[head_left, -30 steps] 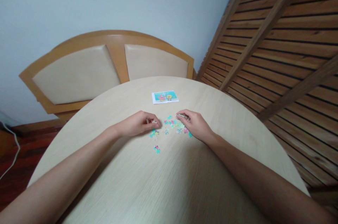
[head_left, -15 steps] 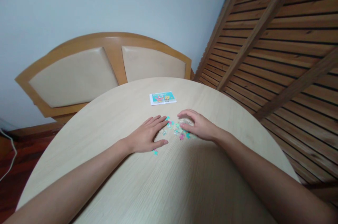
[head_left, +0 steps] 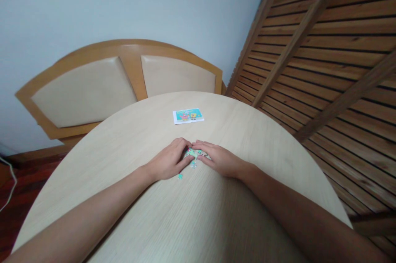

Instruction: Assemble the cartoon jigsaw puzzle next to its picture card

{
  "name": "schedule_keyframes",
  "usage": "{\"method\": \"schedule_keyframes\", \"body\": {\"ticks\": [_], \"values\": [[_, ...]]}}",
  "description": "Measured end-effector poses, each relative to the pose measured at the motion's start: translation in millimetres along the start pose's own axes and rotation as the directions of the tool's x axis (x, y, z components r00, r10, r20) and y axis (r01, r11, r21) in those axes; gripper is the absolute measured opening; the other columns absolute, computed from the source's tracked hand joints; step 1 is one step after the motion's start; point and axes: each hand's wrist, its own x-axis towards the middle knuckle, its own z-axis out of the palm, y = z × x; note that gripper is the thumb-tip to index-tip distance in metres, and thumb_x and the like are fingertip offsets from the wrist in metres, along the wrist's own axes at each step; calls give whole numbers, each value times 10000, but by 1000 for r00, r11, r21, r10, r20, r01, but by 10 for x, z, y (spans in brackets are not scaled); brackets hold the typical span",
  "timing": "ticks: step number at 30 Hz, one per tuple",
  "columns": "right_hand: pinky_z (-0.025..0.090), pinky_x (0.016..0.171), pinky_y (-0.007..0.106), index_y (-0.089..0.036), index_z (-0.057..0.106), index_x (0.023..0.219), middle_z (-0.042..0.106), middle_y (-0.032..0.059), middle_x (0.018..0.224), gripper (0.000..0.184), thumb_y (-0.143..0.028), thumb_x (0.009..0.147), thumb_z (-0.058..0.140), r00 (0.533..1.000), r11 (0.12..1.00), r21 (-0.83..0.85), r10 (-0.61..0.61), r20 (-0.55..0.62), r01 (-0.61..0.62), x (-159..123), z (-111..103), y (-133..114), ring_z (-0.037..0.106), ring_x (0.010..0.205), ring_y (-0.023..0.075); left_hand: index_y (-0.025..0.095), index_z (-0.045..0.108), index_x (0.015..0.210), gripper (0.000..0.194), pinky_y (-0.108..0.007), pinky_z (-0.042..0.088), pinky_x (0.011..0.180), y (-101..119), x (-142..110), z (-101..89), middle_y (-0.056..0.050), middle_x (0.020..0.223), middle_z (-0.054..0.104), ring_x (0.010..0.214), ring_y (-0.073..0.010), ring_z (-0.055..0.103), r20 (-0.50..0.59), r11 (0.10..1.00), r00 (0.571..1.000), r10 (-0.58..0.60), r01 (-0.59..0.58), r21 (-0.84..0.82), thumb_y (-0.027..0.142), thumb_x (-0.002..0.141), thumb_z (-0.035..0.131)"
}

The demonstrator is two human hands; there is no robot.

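Note:
A small heap of jigsaw puzzle pieces (head_left: 192,153), mostly green and teal with a bit of pink, lies on the table between my two hands. My left hand (head_left: 172,157) curves around its left side, thumb apart from the bent fingers. From the right, my right hand (head_left: 221,159) cups the heap, with the fingers stretched along its far side and the thumb on the near side. The fingertips of both hands meet or nearly meet behind the pieces and hide part of them. One loose teal piece (head_left: 180,176) rests below my left hand.
A picture card (head_left: 188,116) with two cartoon figures on teal lies beyond my hands. The round wooden table (head_left: 148,221) faces a padded headboard-like panel (head_left: 86,91) by the wall. A slatted wooden screen (head_left: 324,69) slants along the right.
Both hands have closed in around the puzzle pieces. My right hand has moved left, and the spread pieces are now bunched into a tighter heap. My left fingers have bent.

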Motion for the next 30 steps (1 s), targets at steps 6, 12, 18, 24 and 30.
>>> {"method": "schedule_keyframes", "body": {"ticks": [6,12,18,24,30], "values": [[502,1032,407,-209,714,1092,736,78,1132,261,-145,928,523,966,950,295,166,-200,-102,110,35,92,671,1106,214,170,382,1430,675,-512,456,1083,-27,-9,-10,-186,1403,526,1288,-332,528,30,995,995,100,-100,4,474,908,682],[488,1045,389,-200,651,1130,713,85,1201,237,-296,967,508,939,783,611,288,-190,-116,169,-16,79,656,1140,204,201,50,1606,1071,-572,388,1159,-100,-31,34,-229,1587,356,1436,-374,413,45,992,991,124,-126,24,578,858,717],[387,1149,483,-200,604,1292,644,128,1360,390,-374,1016,393,933,946,191,297,-201,-260,40,-81,26,568,1297,256,175,124,1597,1037,-590,336,1194,-100,-44,58,-243,1578,374,1460,-398,379,69,989,994,89,-96,111,675,862,658],[136,1257,559,-89,439,1494,403,212,1593,599,-414,991,462,988,987,-116,119,96,-107,42,122,-233,293,1517,327,176,56,1602,1185,-579,327,1201,-129,-59,37,-264,1580,348,1473,-399,354,71,987,985,155,-158,30,711,784,727],[440,1067,398,-204,608,1147,691,98,1183,330,-313,1028,320,951,972,204,169,-259,-117,113,-77,-24,617,1159,209,205,3,1634,1285,-654,212,1216,-16,-81,98,-238,1678,143,1542,-431,164,148,994,987,59,-72,87,815,729,683]]}}
